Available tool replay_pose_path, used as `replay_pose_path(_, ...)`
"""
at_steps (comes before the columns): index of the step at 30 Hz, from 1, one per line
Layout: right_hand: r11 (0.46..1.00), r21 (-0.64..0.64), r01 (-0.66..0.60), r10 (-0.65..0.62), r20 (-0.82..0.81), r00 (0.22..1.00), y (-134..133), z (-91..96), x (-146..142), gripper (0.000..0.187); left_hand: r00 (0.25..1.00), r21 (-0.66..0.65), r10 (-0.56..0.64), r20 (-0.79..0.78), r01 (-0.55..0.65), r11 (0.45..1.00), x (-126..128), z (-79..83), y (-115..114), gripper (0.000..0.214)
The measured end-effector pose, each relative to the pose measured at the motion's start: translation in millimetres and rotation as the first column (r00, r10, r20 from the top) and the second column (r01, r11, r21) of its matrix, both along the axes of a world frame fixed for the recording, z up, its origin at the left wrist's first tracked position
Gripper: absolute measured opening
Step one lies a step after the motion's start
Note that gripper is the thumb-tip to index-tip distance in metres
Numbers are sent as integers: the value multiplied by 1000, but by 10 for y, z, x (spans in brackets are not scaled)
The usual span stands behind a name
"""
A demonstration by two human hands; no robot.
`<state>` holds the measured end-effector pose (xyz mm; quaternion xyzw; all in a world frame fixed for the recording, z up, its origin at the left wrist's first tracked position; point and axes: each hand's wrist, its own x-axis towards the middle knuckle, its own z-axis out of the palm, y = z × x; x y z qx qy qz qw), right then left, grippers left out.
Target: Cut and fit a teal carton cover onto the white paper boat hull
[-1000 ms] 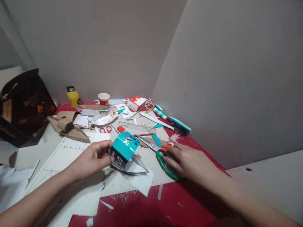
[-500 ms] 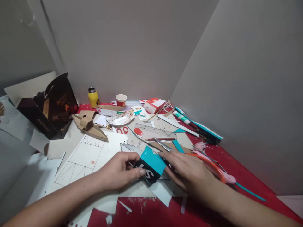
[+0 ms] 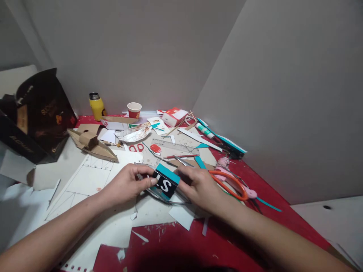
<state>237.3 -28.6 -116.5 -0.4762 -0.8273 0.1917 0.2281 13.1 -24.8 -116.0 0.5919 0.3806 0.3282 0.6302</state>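
Note:
Both of my hands hold a small teal and black card box with a white letter S on it, low over the table's middle. My left hand pinches its left end with thumb and fingers closed. From the right, my right hand grips the other end, fingers curled round it. Silvery card scraps lie under the box. Scissors with orange and green handles lie just right of my right hand, blades pointing toward the ruler.
The red table is strewn with white paper sheets, a cardboard boat model, a ruler, a red pencil, a glue tube, a red-white box, a paper cup, a yellow bottle and a dark bag.
My right hand left the scissors and closed on the box's right end. The box came down from a raised tilt to lie flatter between both hands. The camera view shifted.

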Motion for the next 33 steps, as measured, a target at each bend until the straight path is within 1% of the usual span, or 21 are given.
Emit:
replay_pose_path(2,1000,-1,12,-12,-13,1000,5,9,-3,15,999,33,1,-40,0,999,3,4,34,13)
replay_pose_path(5,1000,-21,19,-19,4,1000,13,6,-4,14,996,43,-2,-84,6,999,1,-14,78,16)
replay_pose_path(9,999,-45,16,-14,36,999,23,-32,-4,14,988,75,-39,-151,51,996,-2,-30,87,15)
replay_pose_path(15,997,-78,-6,10,44,999,51,-83,-33,14,971,38,-106,-213,117,992,-37,-1,91,16)
replay_pose_path(19,997,-75,19,-15,56,998,39,-84,-53,11,954,40,-153,-257,168,985,-103,-1,113,18)
replay_pose_path(22,998,-62,31,-25,103,994,10,-96,-48,9,937,19,-179,-301,194,981,-137,12,112,19)
replay_pose_path(26,999,-45,26,-17,193,981,-16,-120,-41,7,918,-27,-179,-354,181,983,-135,44,78,19)
replay_pose_path(28,999,-26,26,-19,242,970,-23,-119,-45,6,909,-27,-174,-378,177,984,-126,52,55,17)
replay_pose_path(30,1000,-13,23,-19,260,966,-33,-104,-50,11,904,-6,-169,-392,181,983,-118,53,37,12)
replay_pose_path(32,1000,-6,8,-6,237,972,-46,-81,-48,18,902,7,-176,-393,194,981,-117,50,30,9)
replay_pose_path(33,1000,1,-12,11,222,975,-52,-73,-44,18,902,9,-182,-392,201,980,-118,47,29,8)
